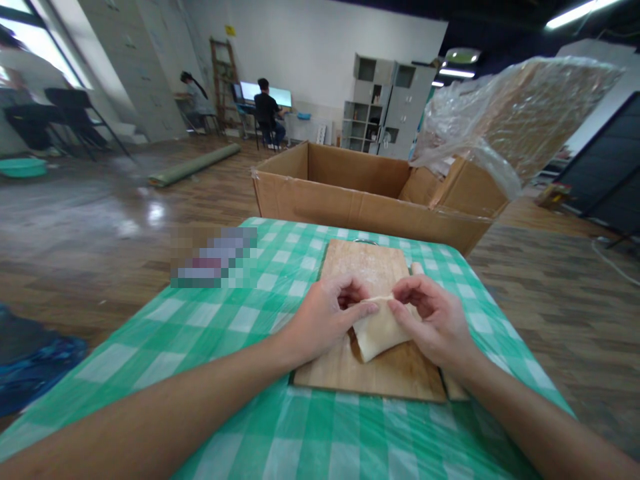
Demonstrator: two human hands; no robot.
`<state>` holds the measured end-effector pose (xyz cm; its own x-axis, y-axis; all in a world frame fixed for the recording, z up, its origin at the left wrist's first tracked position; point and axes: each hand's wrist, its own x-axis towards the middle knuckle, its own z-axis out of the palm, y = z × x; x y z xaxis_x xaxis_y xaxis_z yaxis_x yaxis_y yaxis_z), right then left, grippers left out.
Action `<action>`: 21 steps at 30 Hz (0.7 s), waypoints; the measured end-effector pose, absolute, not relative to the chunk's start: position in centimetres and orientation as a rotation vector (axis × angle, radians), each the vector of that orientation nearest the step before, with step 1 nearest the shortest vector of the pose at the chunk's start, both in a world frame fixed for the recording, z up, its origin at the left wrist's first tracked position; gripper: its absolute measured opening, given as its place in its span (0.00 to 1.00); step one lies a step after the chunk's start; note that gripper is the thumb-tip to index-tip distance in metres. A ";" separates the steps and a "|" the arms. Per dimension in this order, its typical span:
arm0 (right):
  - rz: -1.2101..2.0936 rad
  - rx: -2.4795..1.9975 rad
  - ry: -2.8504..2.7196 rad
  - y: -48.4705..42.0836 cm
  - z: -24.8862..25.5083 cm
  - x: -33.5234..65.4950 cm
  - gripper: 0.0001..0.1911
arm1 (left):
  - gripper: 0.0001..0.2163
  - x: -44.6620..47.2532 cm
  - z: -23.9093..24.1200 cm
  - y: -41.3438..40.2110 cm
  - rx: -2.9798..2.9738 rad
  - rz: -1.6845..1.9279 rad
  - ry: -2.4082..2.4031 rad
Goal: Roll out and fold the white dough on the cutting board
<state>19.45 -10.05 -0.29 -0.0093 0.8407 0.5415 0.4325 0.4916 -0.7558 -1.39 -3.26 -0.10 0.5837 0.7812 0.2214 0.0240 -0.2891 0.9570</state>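
Large room with wooden floor; in the lower centre of the frame, worktop [210,373] under green checked cloth, wooden board [370,267] on it. Open cardboard box [350,193] just behind. On the board, folded sheet of dough [380,330], top edge pinched between left hand [327,313] and right hand [433,317], both grips clenched on it.
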 end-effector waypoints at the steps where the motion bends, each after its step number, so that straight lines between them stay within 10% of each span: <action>1: 0.465 -1.119 -1.660 -10.0 -0.2 19.4 0.09 | 0.09 -1.4 -0.1 -3.3 1.731 0.865 0.669; 21: 0.020 -1.200 -1.809 -10.2 0.5 19.6 0.04 | 0.06 -1.5 0.3 -3.2 1.705 0.774 0.662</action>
